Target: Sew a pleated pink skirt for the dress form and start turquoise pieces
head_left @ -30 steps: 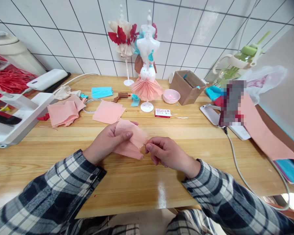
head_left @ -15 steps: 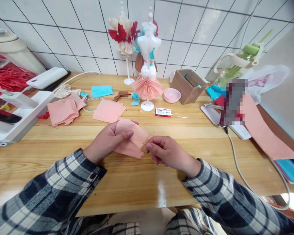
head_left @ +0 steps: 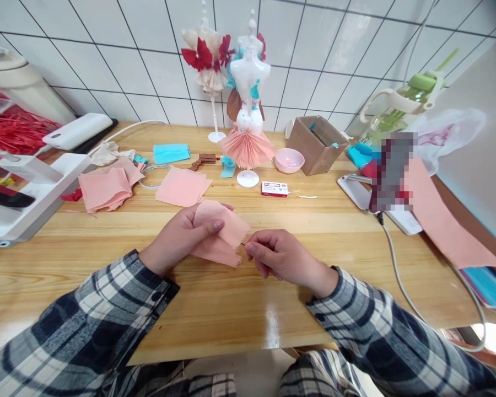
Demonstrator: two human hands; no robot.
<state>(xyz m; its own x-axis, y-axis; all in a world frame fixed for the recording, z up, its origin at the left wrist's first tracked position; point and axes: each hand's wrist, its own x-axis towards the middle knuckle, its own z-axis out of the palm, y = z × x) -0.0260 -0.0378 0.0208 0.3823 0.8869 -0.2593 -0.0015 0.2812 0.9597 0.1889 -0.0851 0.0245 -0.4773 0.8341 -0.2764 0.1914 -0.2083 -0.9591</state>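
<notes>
My left hand (head_left: 177, 234) pinches pink crepe paper (head_left: 223, 223) between thumb and fingers. Two layers of it show, fanned apart, with ragged right edges. Close to those edges, my right hand (head_left: 281, 256) is closed, thumb against index finger. A thin dark tip pokes out of this pinch toward the paper; what it belongs to is too small to make out. Behind the hands stands a white miniature dress form (head_left: 250, 71) with a pleated pink paper skirt (head_left: 248, 148) and blue bits on its torso.
Flat pink sheets (head_left: 183, 186) and a crumpled pink pile (head_left: 106, 187) lie at left, near a white power strip (head_left: 45, 193). Behind are a pink bowl (head_left: 290, 160), a cardboard box (head_left: 318, 143), a small red-and-white box (head_left: 274, 189) and a second dress form (head_left: 209, 60). A cable (head_left: 397, 275) runs down the right.
Both hands keep nearly the same pose at the paper's ragged edge. The whole view has shifted very slightly.
</notes>
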